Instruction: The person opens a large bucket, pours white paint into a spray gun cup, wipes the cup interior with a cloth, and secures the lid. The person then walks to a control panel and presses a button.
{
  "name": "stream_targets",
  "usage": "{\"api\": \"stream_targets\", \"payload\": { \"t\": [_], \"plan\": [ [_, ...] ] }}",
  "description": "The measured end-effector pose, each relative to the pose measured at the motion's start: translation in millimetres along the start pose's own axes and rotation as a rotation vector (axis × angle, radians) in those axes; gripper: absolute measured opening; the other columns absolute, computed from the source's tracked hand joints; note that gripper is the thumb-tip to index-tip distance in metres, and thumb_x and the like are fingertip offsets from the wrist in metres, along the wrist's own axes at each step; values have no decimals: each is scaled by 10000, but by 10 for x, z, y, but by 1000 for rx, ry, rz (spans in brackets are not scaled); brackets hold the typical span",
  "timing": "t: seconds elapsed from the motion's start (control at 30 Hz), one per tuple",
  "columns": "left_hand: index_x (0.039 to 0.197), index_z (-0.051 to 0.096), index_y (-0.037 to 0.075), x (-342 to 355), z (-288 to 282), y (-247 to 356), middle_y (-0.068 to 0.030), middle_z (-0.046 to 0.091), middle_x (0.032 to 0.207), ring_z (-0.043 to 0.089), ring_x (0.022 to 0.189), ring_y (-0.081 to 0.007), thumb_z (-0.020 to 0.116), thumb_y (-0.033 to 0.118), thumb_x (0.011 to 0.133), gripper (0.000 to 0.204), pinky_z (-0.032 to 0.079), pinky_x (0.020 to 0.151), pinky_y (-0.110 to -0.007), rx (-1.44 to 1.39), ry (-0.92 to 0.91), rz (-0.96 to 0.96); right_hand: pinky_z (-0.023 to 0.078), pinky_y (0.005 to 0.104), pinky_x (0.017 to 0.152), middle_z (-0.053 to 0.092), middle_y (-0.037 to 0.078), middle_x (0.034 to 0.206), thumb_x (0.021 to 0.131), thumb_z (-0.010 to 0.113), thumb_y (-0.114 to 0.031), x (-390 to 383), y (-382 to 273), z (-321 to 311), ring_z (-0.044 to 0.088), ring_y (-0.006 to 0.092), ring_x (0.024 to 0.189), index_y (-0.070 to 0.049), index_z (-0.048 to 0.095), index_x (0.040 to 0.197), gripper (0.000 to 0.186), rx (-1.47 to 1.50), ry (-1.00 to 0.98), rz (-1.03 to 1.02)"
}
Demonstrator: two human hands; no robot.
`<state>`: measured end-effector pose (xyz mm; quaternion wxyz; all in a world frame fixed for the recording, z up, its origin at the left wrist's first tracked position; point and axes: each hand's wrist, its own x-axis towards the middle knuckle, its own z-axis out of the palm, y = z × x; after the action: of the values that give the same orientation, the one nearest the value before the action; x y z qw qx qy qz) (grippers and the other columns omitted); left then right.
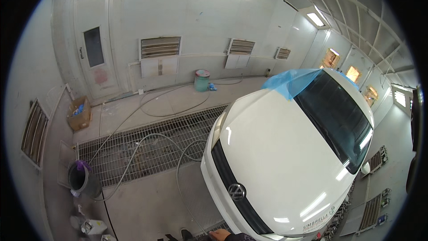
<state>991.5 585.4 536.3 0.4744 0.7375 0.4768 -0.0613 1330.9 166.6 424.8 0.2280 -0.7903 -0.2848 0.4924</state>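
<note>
At the bottom edge, my right hand (218,234) shows only in part, with its dark sleeve to the right. Its fingers look curled where a grey hose (186,204) comes down to them; the picture's edge cuts off the rest of the grip. Just right of the hand is the front of a white car (276,151), with a dark grille strip (225,169) and a round emblem (237,191). Blue plastic film (290,82) covers the car's far front side beside the windshield (334,116). My left hand is out of the picture.
Hoses loop across a floor grate (147,151). A grey bin (84,180) and white containers (93,226) stand at left. By the far wall are a cardboard box (79,114) and a green drum (202,81). A dark shoe (186,234) shows below.
</note>
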Motion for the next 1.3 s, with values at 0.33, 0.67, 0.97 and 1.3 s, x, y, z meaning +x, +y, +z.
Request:
{"api": "stream_targets", "payload": {
  "t": [0.33,0.67,0.97,1.3],
  "plan": [
    [1258,660,-1,2089,-1236,-201,-231,676,1230,634,1136,-427,618,461,992,535,508,950,-479,-22,-22,-89,523,503,860,725,200,969,1014,521,-563,1523,-810,-1537,692,371,960,-43,741,1010,565,50,80,514],
    [1267,650,-20,4466,-4003,-290,-236,661,1257,619,1156,-432,630,432,1004,523,502,968,-475,152,47,-48,517,513,949,716,201,1218,1009,579,-445,2880,-3912,-1861,661,358,1121,-30,704,1269,505,263,128,427],
    [1374,588,-15,6672,-5859,331,-230,638,1345,571,1281,-413,560,357,1066,485,451,1083,-476,0,292,161,508,512,975,719,169,1232,1010,571,-488,5472,-5118,-2691,661,337,1115,-68,672,1333,540,-46,3,486],
    [1404,571,-18,8942,-7299,1600,-249,615,1377,586,1271,-406,520,316,1078,470,460,1085,-474,20,142,8,537,399,680,677,51,735,1027,564,-443,9266,-8203,-3980,657,212,691,-46,703,1054,421,234,127,-167]
  ]
}}
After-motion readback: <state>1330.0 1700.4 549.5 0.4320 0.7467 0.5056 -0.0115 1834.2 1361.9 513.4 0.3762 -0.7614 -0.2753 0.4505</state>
